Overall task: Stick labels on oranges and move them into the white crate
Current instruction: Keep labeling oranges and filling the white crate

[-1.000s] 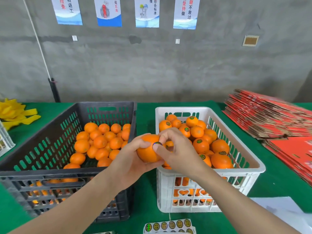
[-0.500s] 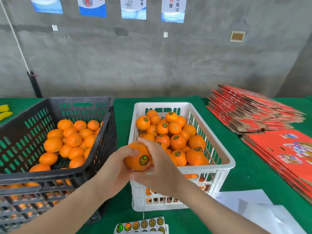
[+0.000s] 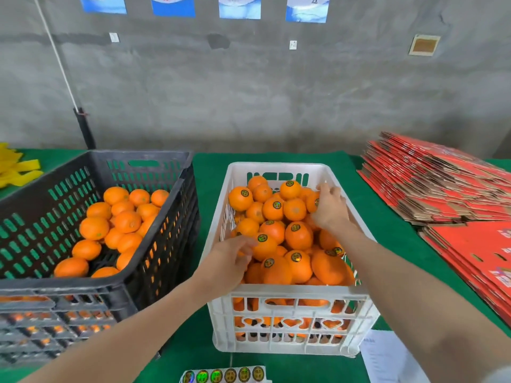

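Left hand (image 3: 231,261) loosely touches a near orange (image 3: 265,246), right hand (image 3: 330,210) grips a far orange (image 3: 312,202); nudged, the white crate's (image 3: 290,295) overfull heap could spill.

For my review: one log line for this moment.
left hand touches near orange | right hand grips far orange | both in crate
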The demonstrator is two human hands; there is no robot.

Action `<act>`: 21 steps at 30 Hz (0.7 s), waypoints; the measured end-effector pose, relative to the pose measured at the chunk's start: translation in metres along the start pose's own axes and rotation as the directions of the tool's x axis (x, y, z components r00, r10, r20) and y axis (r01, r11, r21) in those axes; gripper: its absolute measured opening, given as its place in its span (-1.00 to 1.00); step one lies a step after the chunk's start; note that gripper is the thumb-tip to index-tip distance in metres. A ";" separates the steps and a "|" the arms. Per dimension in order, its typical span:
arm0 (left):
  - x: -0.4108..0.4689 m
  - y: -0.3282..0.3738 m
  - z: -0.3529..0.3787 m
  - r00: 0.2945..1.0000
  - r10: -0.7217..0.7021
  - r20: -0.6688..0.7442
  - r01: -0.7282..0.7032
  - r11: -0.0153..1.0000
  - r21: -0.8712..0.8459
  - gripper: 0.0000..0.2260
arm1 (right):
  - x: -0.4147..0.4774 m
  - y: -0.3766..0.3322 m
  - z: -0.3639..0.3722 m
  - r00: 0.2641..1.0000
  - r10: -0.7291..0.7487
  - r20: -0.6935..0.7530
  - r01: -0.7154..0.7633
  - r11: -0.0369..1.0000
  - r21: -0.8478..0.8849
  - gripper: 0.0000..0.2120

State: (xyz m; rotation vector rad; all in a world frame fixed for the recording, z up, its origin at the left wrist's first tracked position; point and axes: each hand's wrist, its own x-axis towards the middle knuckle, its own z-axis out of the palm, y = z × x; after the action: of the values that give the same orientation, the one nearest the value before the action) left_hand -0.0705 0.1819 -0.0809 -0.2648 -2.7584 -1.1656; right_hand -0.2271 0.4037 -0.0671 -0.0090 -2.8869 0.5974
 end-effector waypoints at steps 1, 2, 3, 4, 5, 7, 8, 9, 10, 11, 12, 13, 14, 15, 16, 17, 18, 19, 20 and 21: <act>0.000 0.000 0.001 1.000 0.013 -0.004 -0.013 1.000 0.023 -0.73 | 0.006 0.003 0.006 1.000 0.008 0.013 -0.008 1.000 -0.007 -0.31; 0.000 0.000 0.001 1.000 0.019 -0.005 -0.019 0.999 0.042 -0.74 | 0.011 0.005 0.010 1.000 0.008 0.027 -0.008 1.000 -0.004 -0.28; 0.000 -0.001 0.002 1.000 0.022 0.001 -0.022 0.998 0.055 -0.74 | 0.015 0.007 0.014 0.999 0.003 0.041 -0.003 1.000 0.002 -0.25; 0.001 -0.001 0.003 1.000 0.025 0.012 -0.026 0.997 0.068 -0.75 | 0.019 0.009 0.016 0.998 -0.003 0.055 0.003 1.000 -0.002 -0.23; 0.001 0.000 0.003 0.999 0.028 0.022 -0.030 0.996 0.080 -0.75 | 0.022 0.011 0.019 0.997 -0.008 0.071 0.009 1.000 -0.021 -0.20; 0.001 0.001 0.003 0.999 0.036 0.037 -0.040 0.995 0.092 -0.77 | 0.026 0.014 0.022 0.994 -0.015 0.111 0.020 0.999 -0.044 -0.15; 0.001 0.001 0.003 0.998 0.041 0.041 -0.045 0.994 0.102 -0.79 | 0.027 0.015 0.023 0.991 -0.018 0.132 0.022 0.999 -0.030 -0.14; 0.000 0.002 0.002 0.998 0.045 0.044 -0.050 0.992 0.115 -0.80 | 0.027 0.015 0.024 0.989 -0.023 0.147 0.024 1.000 -0.005 -0.14; 0.000 0.002 0.002 0.998 0.047 0.045 -0.053 0.991 0.127 -0.81 | 0.025 0.015 0.025 0.988 -0.024 0.155 0.022 1.000 0.016 -0.14; 0.000 0.002 0.002 0.998 0.046 0.049 -0.052 0.989 0.135 -0.82 | 0.022 0.012 0.025 0.988 -0.010 0.152 0.005 1.000 0.030 -0.14; 0.000 0.003 0.001 0.998 0.043 0.053 -0.050 0.989 0.140 -0.82 | 0.017 0.007 0.022 0.991 0.017 0.133 -0.023 0.999 0.038 -0.14; -0.001 0.004 0.001 0.998 0.041 0.053 -0.048 0.989 0.143 -0.82 | 0.010 0.000 0.017 0.995 0.038 0.089 -0.042 0.998 0.052 -0.16; -0.001 0.005 0.000 0.998 0.041 0.051 -0.048 0.988 0.146 -0.82 | 0.002 -0.011 0.011 0.999 0.027 0.020 -0.028 0.995 0.093 -0.21; -0.002 0.006 0.000 0.998 0.042 0.050 -0.049 0.988 0.146 -0.82 | -0.009 -0.023 0.003 0.997 -0.023 -0.072 0.035 0.985 0.168 -0.30; -0.003 0.006 -0.001 0.998 0.045 0.045 -0.051 0.989 0.140 -0.82 | -0.024 -0.036 -0.006 0.977 -0.098 -0.187 0.147 0.953 0.265 -0.43; -0.003 0.007 -0.001 0.998 0.050 0.038 -0.055 0.989 0.135 -0.82 | -0.046 -0.050 -0.015 0.933 -0.174 -0.316 0.288 0.887 0.361 -0.58; -0.005 0.008 -0.002 0.998 0.061 0.025 -0.064 0.989 0.134 -0.83 | -0.074 -0.063 -0.025 0.864 -0.244 -0.440 0.443 0.784 0.435 -0.71; -0.006 0.008 -0.002 0.997 0.075 0.006 -0.075 0.988 0.136 -0.85 | -0.107 -0.073 -0.032 0.784 -0.318 -0.533 0.587 0.660 0.469 -0.81; -0.008 0.008 -0.002 0.996 0.089 -0.017 -0.086 0.988 0.131 -0.86 | -0.142 -0.079 -0.035 0.709 -0.408 -0.575 0.694 0.545 0.470 -0.87; -0.010 0.008 -0.003 0.995 0.095 -0.040 -0.090 0.990 0.112 -0.87 | -0.175 -0.081 -0.033 0.655 -0.509 -0.558 0.755 0.452 0.474 -0.89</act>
State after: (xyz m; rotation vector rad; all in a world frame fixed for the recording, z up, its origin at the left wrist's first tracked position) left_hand -0.0587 0.1840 -0.0756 -0.3454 -2.7277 -0.9814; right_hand -0.0466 0.3343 -0.0386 0.9626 -1.9035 1.2679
